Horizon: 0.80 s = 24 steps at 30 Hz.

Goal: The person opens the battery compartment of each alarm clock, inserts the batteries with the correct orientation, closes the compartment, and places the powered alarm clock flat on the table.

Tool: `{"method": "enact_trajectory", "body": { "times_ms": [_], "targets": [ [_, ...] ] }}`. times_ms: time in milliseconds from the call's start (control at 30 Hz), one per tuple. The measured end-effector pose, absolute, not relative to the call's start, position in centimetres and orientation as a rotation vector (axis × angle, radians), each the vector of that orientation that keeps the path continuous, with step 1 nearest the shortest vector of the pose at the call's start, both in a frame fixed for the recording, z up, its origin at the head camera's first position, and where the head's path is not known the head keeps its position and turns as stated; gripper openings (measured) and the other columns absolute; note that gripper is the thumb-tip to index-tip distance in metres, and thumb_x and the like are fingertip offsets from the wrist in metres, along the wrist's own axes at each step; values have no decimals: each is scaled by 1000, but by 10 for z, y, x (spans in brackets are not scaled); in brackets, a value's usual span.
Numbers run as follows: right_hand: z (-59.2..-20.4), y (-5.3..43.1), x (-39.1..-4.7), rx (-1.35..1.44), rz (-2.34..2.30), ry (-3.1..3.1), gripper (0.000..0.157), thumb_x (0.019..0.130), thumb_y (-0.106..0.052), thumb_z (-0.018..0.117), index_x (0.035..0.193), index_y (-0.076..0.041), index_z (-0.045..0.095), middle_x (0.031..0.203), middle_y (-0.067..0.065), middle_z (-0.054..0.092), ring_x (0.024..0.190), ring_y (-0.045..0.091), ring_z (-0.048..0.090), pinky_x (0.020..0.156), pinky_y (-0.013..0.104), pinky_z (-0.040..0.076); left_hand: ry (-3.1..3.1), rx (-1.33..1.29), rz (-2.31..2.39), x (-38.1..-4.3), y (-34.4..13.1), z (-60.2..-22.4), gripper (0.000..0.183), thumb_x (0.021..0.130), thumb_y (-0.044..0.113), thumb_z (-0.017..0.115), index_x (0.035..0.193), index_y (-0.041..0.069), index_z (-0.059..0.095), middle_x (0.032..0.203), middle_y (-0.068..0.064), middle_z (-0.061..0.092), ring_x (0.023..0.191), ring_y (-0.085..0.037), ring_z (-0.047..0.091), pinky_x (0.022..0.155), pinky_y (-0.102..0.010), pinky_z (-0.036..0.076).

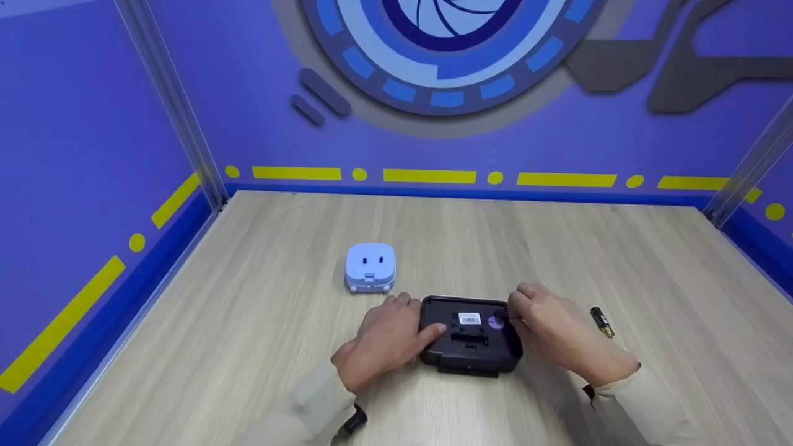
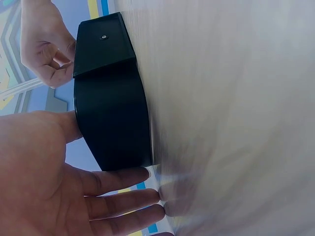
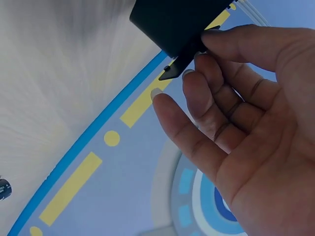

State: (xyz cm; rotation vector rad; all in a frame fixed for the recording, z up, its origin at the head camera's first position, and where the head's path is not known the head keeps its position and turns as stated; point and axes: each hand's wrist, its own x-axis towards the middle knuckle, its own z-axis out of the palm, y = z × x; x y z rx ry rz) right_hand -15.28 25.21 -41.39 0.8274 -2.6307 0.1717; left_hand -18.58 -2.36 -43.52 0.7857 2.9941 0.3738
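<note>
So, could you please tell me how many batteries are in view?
1: the battery lies on the table beside the right hand. Any inside the black device would be hidden.

black box (image 3: 172, 22) cut off atop right wrist view, thin black part (image 3: 182, 66) at box partly hidden by right thumb (image 3: 236, 43), battery (image 3: 5, 189) apart from box clipped too

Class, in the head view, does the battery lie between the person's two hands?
No, the battery lies on the table, to the right of the right hand.
</note>
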Motion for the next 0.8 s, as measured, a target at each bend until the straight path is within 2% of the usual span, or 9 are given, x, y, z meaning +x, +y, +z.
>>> {"method": "enact_trajectory", "body": {
  "times_ms": [800],
  "targets": [
    [-413, 260, -155, 772, 169, -2673, 32, 82, 9, 79, 77, -12, 56, 76, -5, 46, 68, 13, 49, 55, 32, 48, 2991, 812, 366, -185, -25, -436, 67, 107, 56, 55, 131, -5, 66, 115, -15, 66, 105, -27, 64, 87, -44, 56]
  ]
}}
